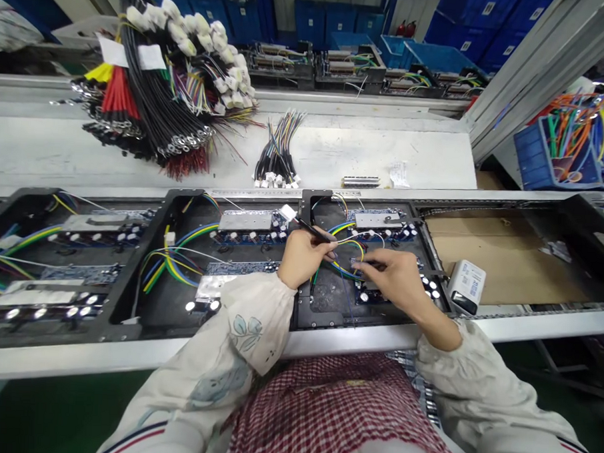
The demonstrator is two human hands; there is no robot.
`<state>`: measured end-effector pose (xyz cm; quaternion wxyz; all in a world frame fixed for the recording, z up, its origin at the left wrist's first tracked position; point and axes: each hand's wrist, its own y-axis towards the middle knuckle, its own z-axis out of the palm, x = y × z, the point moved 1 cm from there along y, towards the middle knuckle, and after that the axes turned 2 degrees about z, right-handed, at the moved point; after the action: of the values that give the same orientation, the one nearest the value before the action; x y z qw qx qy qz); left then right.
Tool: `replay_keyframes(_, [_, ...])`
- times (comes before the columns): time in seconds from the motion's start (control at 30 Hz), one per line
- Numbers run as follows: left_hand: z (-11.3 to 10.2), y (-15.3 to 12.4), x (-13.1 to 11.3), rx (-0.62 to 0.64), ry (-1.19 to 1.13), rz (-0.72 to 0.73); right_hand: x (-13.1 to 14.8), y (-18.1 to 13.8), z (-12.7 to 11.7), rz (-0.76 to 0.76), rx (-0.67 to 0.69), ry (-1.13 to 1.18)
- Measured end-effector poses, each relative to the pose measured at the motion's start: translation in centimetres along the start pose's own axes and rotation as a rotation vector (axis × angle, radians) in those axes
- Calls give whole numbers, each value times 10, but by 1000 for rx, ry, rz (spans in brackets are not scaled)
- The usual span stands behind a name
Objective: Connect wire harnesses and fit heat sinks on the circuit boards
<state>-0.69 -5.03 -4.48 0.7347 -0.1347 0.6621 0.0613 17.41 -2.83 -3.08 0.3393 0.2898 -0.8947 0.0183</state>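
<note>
My left hand is closed on a black-sleeved wire harness, whose white connector points up and left. Thin coloured wires spread from its other end toward my right hand. The thumb and fingers of that hand are pinched together just above the lower circuit board; what lies between the fingertips is too small to make out. Both hands are over a black tray. Behind them, in the same tray, lies another circuit board with a metal plate.
More black trays with boards and wires line the left. On the ledge lie a big cable bundle, a smaller harness bundle and a pin strip. A white box-shaped device rests right, by cardboard. Blue bins stand beyond.
</note>
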Motion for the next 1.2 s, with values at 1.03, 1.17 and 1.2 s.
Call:
replay_keyframes(1.03, [0, -1, 3, -5, 92, 24, -19, 7, 17, 9, 17, -221])
replay_keyframes(1.17, [0, 0, 3, -28, 75, 12, -5, -6, 0, 53, 120, -259])
replay_keyframes(1.2, [0, 0, 3, -34, 65, 8, 0, -10, -4, 34, 181, -237])
